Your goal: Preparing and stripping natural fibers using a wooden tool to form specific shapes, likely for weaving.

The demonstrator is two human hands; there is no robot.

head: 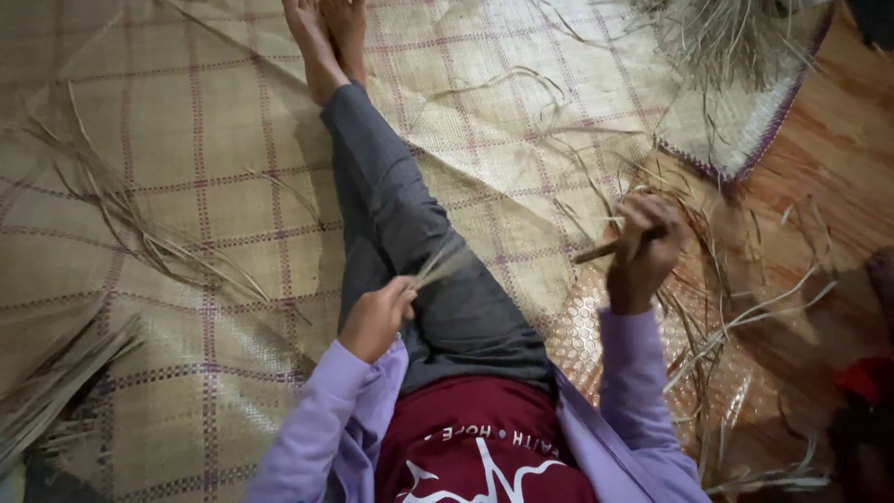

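Landmark: we place everything by the woven mat, straw-coloured with a purple grid, spread under our legs.
Left hand: closed in a tight pinch around a thin bundle of dry strips; the strips fan up and away from the fist, over our grey trouser leg, above the middle of the mat.
Right hand: curled shut around a slim brown stick-like tool, its tip pointing toward the mat; the hand hovers just off the mat's right edge.
Printed things: only the maroon shirt nearest us carries white lettering and a white line drawing; lilac sleeves on both arms.
Under the right hand: a shiny patterned sheet lies on the floor, touching the mat's right edge.
Loose strips: scattered strands lie right of the mat; another spray rests on its left part; a flat bundle lies at its near left corner.
Far: bare feet rest on the mat's far part; a second piece with purple edging and loose ends lies beyond its far right.
Surface: orange-brown wooden floor right of the mat.
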